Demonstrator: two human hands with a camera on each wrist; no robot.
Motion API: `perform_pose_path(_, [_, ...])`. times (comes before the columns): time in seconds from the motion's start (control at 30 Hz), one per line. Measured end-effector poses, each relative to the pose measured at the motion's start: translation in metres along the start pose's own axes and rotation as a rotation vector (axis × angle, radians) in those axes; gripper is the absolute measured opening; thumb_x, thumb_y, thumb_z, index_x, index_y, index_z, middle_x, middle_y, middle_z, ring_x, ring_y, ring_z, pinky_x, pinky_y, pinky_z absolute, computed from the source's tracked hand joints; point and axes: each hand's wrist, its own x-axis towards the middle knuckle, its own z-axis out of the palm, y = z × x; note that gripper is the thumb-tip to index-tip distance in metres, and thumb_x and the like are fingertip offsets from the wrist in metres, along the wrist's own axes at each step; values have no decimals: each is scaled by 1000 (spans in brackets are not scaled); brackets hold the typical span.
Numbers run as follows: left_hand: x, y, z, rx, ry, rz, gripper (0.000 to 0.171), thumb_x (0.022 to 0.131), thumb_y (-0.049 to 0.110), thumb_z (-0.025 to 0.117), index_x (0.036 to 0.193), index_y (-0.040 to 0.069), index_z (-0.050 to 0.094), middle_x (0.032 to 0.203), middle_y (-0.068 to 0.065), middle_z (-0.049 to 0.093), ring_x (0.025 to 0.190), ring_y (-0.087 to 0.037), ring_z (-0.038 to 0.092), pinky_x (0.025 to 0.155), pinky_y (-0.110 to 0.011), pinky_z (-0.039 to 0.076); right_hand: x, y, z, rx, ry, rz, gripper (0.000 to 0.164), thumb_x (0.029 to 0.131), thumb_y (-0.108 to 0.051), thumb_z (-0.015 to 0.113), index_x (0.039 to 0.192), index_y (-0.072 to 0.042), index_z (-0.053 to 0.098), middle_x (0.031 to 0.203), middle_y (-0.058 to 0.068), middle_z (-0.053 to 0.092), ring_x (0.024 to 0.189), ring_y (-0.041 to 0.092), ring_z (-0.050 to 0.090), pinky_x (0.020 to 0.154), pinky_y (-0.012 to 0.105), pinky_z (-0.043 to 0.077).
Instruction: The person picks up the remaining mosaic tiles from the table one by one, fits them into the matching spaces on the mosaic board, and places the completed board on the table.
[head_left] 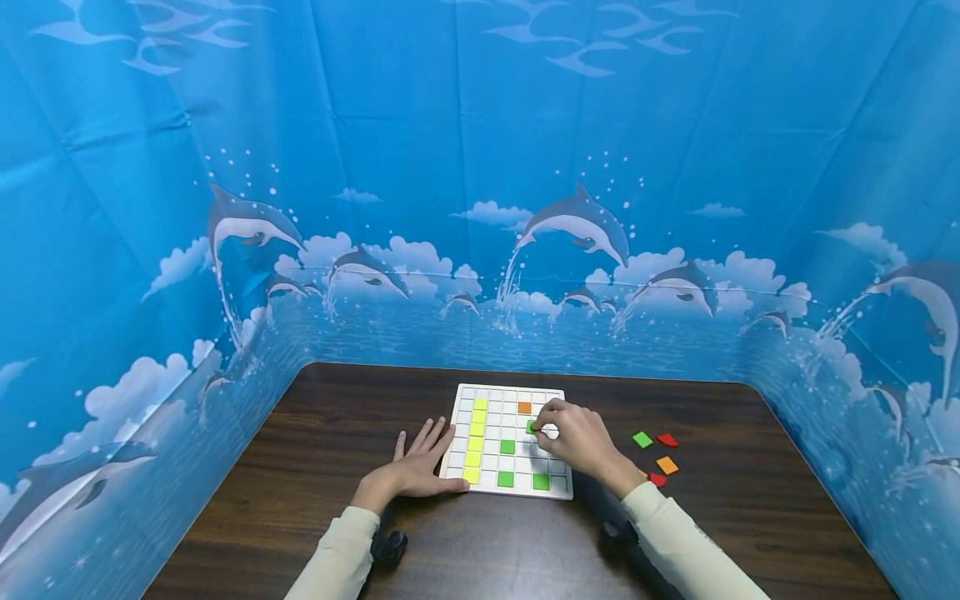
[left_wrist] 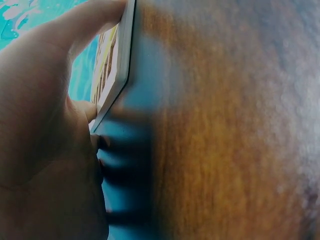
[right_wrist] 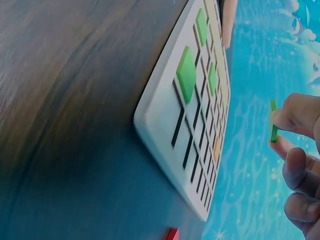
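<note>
Backdrop [head_left: 405, 125]: blue, dolphin-printed
Table [head_left: 487, 550]: dark wood; bears the white gridded board [head_left: 491, 432]
Board tiles: yellow column [head_left: 476, 432]; three green squares [head_left: 507, 447]; one orange square [head_left: 524, 407]
Left hand [head_left: 416, 471]: fingers spread, grasping nothing; thumb on the board's near-left corner
Right hand [head_left: 577, 433]: fingertips pinched on a green tile [right_wrist: 274, 132], over the board
Loose pieces [head_left: 667, 466]: right of the board; green, orange, red

White gridded board [head_left: 492, 434], flat on the dark table [head_left: 337, 433]. Bears a column of yellow tiles [head_left: 475, 444] at left, one orange tile [head_left: 524, 407] toward far right, three green tiles [head_left: 507, 447] nearer. Thin green tile [head_left: 530, 427]: hangs above the board's right half, pinched in the right hand [head_left: 576, 435].
</note>
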Motion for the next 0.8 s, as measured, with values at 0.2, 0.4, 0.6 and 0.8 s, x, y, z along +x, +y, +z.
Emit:
perform_pose_path(0.2, [2,-6,2,-23,11,52,122,83,90,60,174,24,11,182,-9,0,168,-37,-5,124,-77,-10,6,-11,6,3,8,-41,6,90,-22,85,95,-22,87,106,-3,77,67,5,60,48,20,28])
perform_pose_path(0.4, [10,-16,10,4,21,51,121,84,91,58,174,27,9,182,-8,-2,168,-36,-6,123,-78,-9,10,-20,12,16,14,-80,5,90,-23,85,95,-24,87,105,-4,77,80,12,72,52,20,39])
perform_pose_path(0.6, [6,-8,5,-1,15,27,122,84,91,58,174,24,11,182,-9,1,168,-36,-3,125,-76,-8,12,-26,20,36,-4,-103,6,91,-21,84,95,-23,87,107,-3,78,84,14,75,54,21,43])
perform_pose_path(0.8, [2,-3,1,-16,11,31,121,84,88,61,174,23,13,182,-9,1,168,-36,-3,124,-76,-9,9,-29,26,26,-41,-110,5,91,-24,84,95,-23,87,107,-4,78,88,12,75,59,22,49])
